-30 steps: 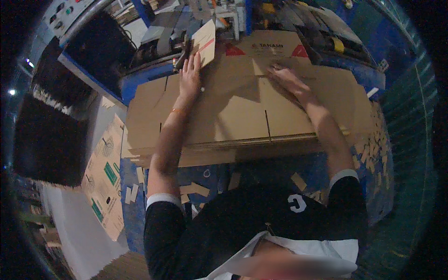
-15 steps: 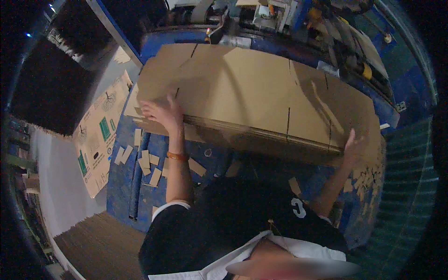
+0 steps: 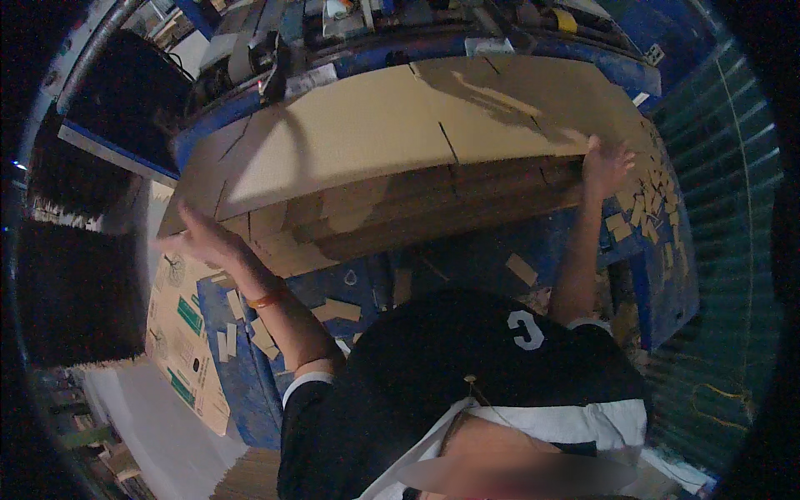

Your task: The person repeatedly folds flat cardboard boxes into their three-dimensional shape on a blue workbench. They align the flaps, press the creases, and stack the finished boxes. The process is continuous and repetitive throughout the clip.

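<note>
A stack of flat brown cardboard sheets [image 3: 358,137] with dark slots lies across the blue table, its layered near side facing me. My left hand [image 3: 204,237] is at the stack's left end, thumb up and fingers stretched out past the corner. At the right end of the near edge, my right hand [image 3: 608,164] rests against the cardboard with its fingers spread. Neither hand is closed around a sheet. What the undersides of the fingers touch is partly hidden.
Small cardboard offcuts [image 3: 337,310] litter the blue table [image 3: 317,287], with more scraps [image 3: 646,208] heaped at the right. A printed cardboard sheet [image 3: 187,350] leans at the left. Machinery [image 3: 375,37] stands behind the stack; a green corrugated panel [image 3: 717,225] is at the right.
My view has turned, so the stack appears tilted the other way. My left hand has moved from the top sheet to the left end; my right hand stays by the right end.
</note>
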`<action>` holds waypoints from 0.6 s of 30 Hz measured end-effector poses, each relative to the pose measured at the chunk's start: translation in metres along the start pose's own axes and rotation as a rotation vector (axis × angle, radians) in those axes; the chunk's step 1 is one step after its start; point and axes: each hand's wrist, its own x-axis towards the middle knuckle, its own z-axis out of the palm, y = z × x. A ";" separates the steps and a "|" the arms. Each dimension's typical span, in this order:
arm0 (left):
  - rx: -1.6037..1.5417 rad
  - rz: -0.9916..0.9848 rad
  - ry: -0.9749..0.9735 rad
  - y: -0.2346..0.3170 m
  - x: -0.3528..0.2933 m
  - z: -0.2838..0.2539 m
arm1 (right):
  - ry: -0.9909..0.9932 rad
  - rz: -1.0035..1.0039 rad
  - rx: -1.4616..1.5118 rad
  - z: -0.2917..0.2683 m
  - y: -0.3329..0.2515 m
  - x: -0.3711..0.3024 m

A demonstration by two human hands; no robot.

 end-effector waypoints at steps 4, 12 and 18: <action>-0.575 -0.794 -0.021 -0.017 0.021 -0.008 | 0.137 0.147 1.110 -0.004 -0.032 0.018; -0.399 -0.523 -0.448 -0.004 -0.017 -0.065 | 0.019 -0.273 1.209 -0.107 -0.052 -0.008; -0.155 0.145 -1.015 0.037 -0.073 -0.077 | -0.599 -1.612 0.444 -0.115 -0.034 -0.087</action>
